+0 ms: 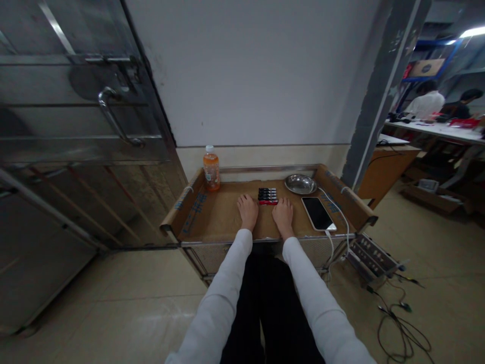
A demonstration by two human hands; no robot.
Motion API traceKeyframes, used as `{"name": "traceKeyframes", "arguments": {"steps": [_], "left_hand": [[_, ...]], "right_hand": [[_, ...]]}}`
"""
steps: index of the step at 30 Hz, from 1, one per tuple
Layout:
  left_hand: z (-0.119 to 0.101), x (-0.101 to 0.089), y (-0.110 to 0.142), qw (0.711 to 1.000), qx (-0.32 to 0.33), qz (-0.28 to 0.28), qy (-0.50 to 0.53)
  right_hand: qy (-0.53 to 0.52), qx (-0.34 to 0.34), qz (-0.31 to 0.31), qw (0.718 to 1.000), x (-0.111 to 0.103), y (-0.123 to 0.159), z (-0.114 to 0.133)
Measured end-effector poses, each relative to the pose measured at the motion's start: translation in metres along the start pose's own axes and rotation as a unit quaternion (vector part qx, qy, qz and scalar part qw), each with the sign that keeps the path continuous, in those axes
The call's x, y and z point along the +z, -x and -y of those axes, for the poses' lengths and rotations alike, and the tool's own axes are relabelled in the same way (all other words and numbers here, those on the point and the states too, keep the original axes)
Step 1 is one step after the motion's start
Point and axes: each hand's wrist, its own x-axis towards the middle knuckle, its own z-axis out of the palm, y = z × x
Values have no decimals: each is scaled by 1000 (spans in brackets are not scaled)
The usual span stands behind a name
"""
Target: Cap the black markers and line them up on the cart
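Note:
On the cardboard-lined top of a small cart, my left hand lies palm down with its fingers forward and nothing visible in it. My right hand rests the same way, fingers slightly apart. Between the two hands a row of several slim black pen-like items with silver parts lies side by side. Closest to me in that row is a red one, its ends near the fingers of both hands. They are too small for me to tell their exact kind.
An orange drink bottle stands at the back left. At the right are a shiny metal dish and a phone with a white cable. Raised cardboard sides edge the cart. Cables lie on the floor; two people sit far right.

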Motion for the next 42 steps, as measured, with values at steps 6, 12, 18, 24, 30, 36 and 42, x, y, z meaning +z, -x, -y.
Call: {"name": "traceKeyframes", "arguments": {"steps": [6,12,18,24,30,36,42], "left_hand": [[0,-2,-2,998,14,-11,53],[3,7,-6,962,226,69,137],[5,10,-7,946,257,93,174],[5,10,-7,938,263,95,205],[1,10,-9,953,226,16,203],[-4,16,-15,947,261,-36,185],[-1,21,-17,942,245,-35,225]], "right_hand": [[12,-3,-10,1000,1,0,0],[29,17,-38,999,-9,-2,6],[24,-58,1,998,-13,-2,8],[24,-80,23,996,-11,0,7],[26,-79,27,996,-9,0,8],[51,-104,17,993,-11,-2,12],[72,-125,-30,989,-13,-9,14]]}}
